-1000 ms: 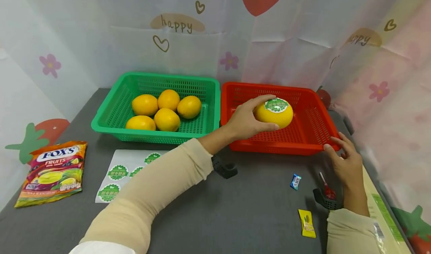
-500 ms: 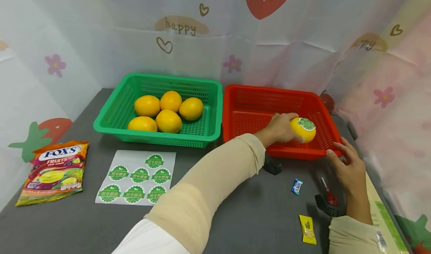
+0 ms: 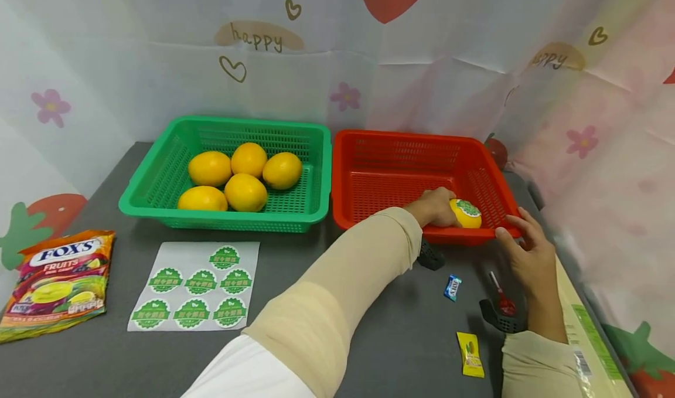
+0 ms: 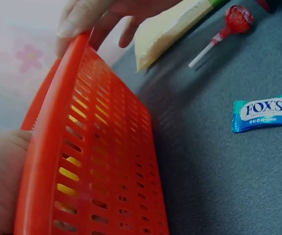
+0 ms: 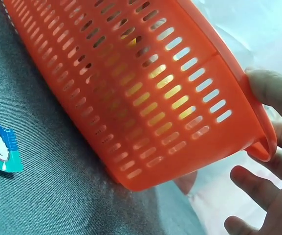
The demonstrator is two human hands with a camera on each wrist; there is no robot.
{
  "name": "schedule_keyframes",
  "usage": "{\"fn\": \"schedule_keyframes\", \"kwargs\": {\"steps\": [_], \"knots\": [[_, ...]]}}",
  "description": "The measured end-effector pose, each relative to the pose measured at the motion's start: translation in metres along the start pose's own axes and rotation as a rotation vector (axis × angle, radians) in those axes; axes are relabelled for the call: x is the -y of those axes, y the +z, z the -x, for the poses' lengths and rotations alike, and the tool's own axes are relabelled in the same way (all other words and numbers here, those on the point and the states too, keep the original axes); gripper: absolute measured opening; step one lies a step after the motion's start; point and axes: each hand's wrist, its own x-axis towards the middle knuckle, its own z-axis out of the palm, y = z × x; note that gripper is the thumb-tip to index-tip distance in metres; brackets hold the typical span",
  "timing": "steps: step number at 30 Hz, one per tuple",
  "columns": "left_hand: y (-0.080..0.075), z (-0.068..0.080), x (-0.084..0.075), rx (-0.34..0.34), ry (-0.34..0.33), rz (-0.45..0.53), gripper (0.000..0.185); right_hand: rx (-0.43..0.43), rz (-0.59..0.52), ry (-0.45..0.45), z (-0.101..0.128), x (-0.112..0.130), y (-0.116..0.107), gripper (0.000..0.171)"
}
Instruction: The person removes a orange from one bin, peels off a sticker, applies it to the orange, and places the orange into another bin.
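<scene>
Grey tabletop, left hand gripping stickered (green) yellow fruit, right hand relaxed.

Green, red, yellow on dark grey.
Yellow lemon with green-and-white sticker in slotted red basket; five plain yellow lemons in green basket; white sheet of green stickers; orange candy bag; blue and yellow candies on grey desk; beige sleeves.

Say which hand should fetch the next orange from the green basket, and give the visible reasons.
Left, probably. The left hand is nearer the green basket, though it must first let go of the stickered orange. The right hand touches the red basket at its far corner.
</scene>
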Motion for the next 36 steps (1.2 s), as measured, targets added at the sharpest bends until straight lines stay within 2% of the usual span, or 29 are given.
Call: {"fn": "schedule_keyframes", "kwargs": {"steps": [4, 9, 14, 19, 23, 26, 28, 32, 36], "knots": [[0.000, -0.004, 0.003, 0.031, 0.012, 0.082, 0.071, -0.008, -0.002, 0.008, -0.001, 0.000, 0.001, 0.046], [-0.005, -0.003, 0.008, 0.030, 0.006, 0.187, 0.075, -0.007, 0.004, 0.001, -0.002, 0.002, 0.002, 0.046], [-0.016, 0.006, 0.011, 0.010, 0.049, 0.170, 0.072, -0.005, 0.003, 0.000, -0.002, 0.003, 0.003, 0.047], [-0.033, 0.025, 0.008, -0.053, 0.157, 0.164, 0.069, -0.002, 0.006, 0.003, -0.002, 0.001, 0.003, 0.047], [-0.056, 0.052, 0.009, -0.102, 0.319, 0.182, 0.069, 0.000, 0.022, -0.006, -0.003, 0.000, 0.004, 0.047], [-0.077, 0.082, 0.016, -0.139, 0.431, 0.203, 0.070, -0.002, 0.028, -0.014, -0.003, 0.000, 0.005, 0.047], [-0.092, 0.104, 0.024, -0.173, 0.482, 0.209, 0.070, 0.000, 0.027, -0.017, -0.003, 0.000, 0.004, 0.046], [-0.122, 0.149, 0.052, -0.267, 0.571, 0.240, 0.069, 0.002, 0.018, -0.030, -0.002, -0.002, 0.004, 0.045], [-0.146, 0.187, 0.091, -0.386, 0.630, 0.286, 0.065, 0.000, 0.019, -0.024, -0.001, -0.004, 0.003, 0.046]]}}
